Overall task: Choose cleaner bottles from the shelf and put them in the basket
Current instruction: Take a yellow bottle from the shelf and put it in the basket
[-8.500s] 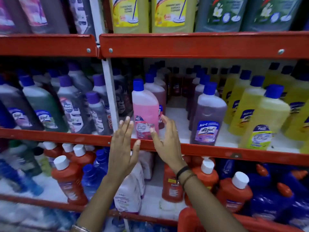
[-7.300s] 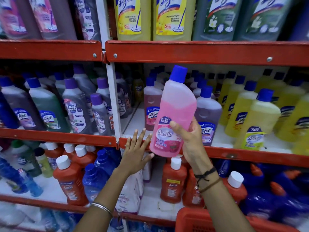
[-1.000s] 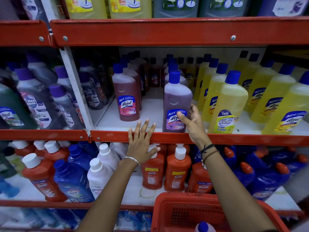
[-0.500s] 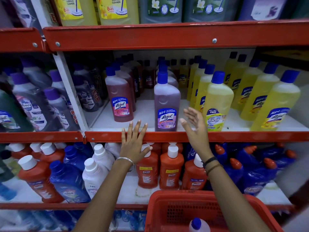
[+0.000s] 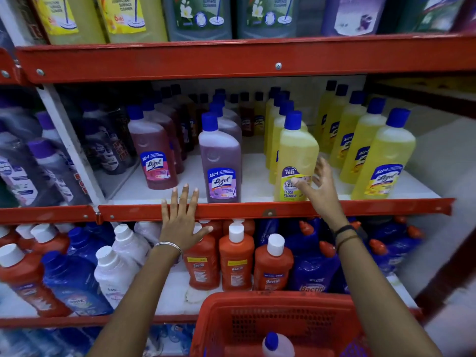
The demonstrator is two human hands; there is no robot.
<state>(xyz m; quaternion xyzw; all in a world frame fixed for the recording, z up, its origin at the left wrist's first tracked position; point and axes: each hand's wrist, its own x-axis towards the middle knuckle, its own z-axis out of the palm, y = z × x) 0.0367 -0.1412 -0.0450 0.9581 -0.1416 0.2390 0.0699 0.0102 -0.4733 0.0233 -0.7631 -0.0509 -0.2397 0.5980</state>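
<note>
Right hand (image 5: 318, 188) spread, fingers just reaching the yellow Bactin floor cleaner bottle (image 5: 296, 155) at the shelf (image 5: 257, 210) front. Left hand (image 5: 181, 222) flat, spread on the shelf edge. Wrap around the waist, lift clear of neighbours, lower into the red basket (image 5: 278, 323) below.

The left hand (image 5: 180, 222) lies flat, fingers spread, on the red shelf edge (image 5: 257, 210) at about 9 o'clock of the purple Lizol bottle (image 5: 220, 161). The right hand (image 5: 318, 188), fingers spread wide, reaches to the front yellow Bactin bottle (image 5: 295, 153), thumb on its label. At 6 o'clock, the red basket (image 5: 278, 320) holds a blue-capped bottle (image 5: 277, 345).
</note>
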